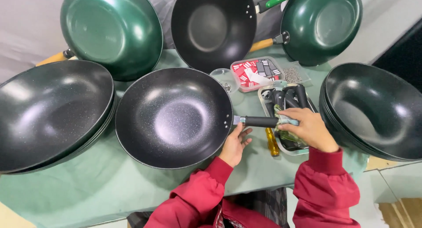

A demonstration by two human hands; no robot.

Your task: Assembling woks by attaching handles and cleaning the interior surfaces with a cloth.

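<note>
1. Head view: the black wok (173,118) sits at the desk (88,184) near edge, centred, rim up, so its handle (260,121) points right
2. Left hand (235,144) cups the handle root from below, fingers half curled, bracing the joint
3. Right hand (310,129) closes around the handle end through a green cloth (285,120), probably for grip
4. A steel tray (281,144) of spare handles lies beneath, with a yellow-handled screwdriver (273,143) beside it

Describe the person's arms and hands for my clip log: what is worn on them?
Both arms wear loose, deep red sleeves with gathered elastic cuffs at the wrists. The left hand and right hand are bare: no gloves, and no rings, watch or bracelet show. The sleeve cloth is plain, with no visible markings.
</note>
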